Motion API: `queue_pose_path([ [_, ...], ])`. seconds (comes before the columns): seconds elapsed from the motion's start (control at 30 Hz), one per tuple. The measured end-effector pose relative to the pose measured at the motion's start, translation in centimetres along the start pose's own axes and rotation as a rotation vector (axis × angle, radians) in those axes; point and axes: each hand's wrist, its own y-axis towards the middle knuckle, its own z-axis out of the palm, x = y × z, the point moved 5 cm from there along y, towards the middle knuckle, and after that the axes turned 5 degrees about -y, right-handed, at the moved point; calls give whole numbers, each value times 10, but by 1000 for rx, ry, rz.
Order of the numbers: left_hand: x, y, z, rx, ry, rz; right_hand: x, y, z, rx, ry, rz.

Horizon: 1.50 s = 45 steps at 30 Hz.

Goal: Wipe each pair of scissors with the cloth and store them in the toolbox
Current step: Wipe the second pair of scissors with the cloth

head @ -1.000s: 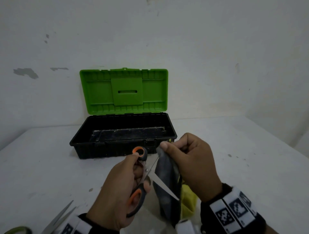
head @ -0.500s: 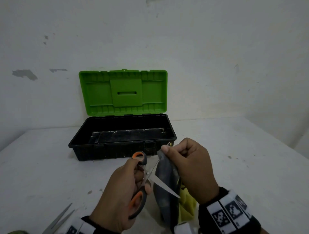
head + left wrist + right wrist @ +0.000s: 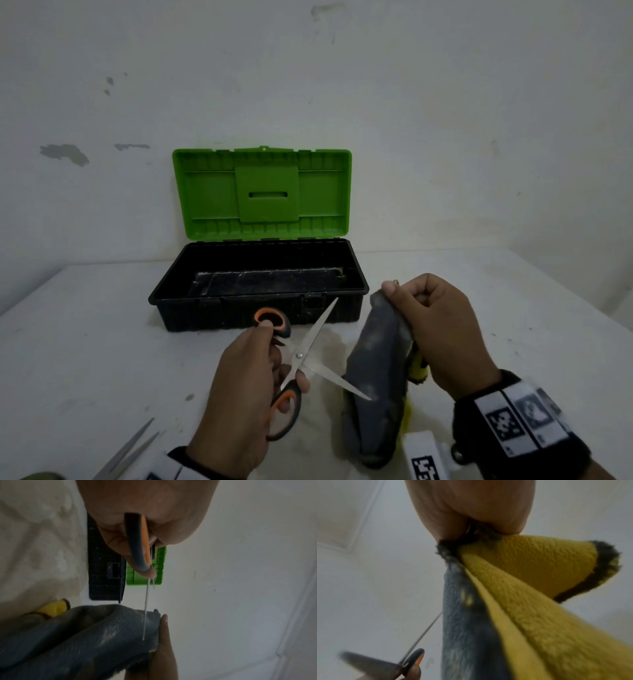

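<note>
My left hand [image 3: 263,370] grips the orange-and-black scissors [image 3: 301,356] by their handles, blades spread wide; one blade tip lies against the cloth. My right hand [image 3: 431,329] pinches the top of a grey-and-yellow cloth [image 3: 373,387] that hangs down to the table. The black toolbox [image 3: 171,301] stands behind with its green lid [image 3: 263,192] raised. In the left wrist view the scissors [image 3: 137,545] point a thin blade at the cloth [image 3: 85,635]. In the right wrist view the cloth [image 3: 513,601] fills the frame, with the scissors [image 3: 388,665] at the lower left.
A second pair of scissors [image 3: 126,452], bare metal blades showing, lies at the table's near left edge. The white table [image 3: 85,342] meets a white wall just behind the toolbox. The table's right edge runs diagonally at the far right.
My right hand has drawn the cloth away to the right, off the upper blade. The scissors' blades have spread wider.
</note>
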Motion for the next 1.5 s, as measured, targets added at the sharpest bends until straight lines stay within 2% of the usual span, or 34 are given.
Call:
queue_pose_path([
  [0.17,-23,-2,1,-15,201,371,17,-18,-4,274,-208,-72],
  [0.3,-35,-9,9,6,511,779,26,-35,2,477,-308,-64],
  [0.4,-32,-14,21,13,899,1028,28,-45,16,531,-206,70],
  [0.47,-28,-19,29,28,1089,1130,29,-50,28,531,-79,188],
  [0.6,-23,-21,31,65,1227,1237,33,-49,37,491,88,347],
  [0.7,-21,-19,29,107,1272,1217,32,-49,41,545,105,380],
  [0.83,-24,-16,26,180,1164,1059,25,-46,36,460,125,412],
  [0.9,-28,-12,20,141,964,917,22,-44,30,403,84,392],
  [0.97,-25,-5,10,74,782,719,18,-44,25,385,62,353],
  [1.07,-19,0,1,-7,854,462,12,-48,24,391,6,293],
  [1.13,-13,3,-3,14,840,295,10,-53,24,380,-6,245],
  [1.27,-4,4,-4,121,425,43,15,-61,20,328,1,58],
  [1.37,-4,0,-1,186,372,40,13,-67,20,342,-25,-51],
  [1.5,-12,-5,1,132,488,243,10,-72,22,416,-24,-97],
])
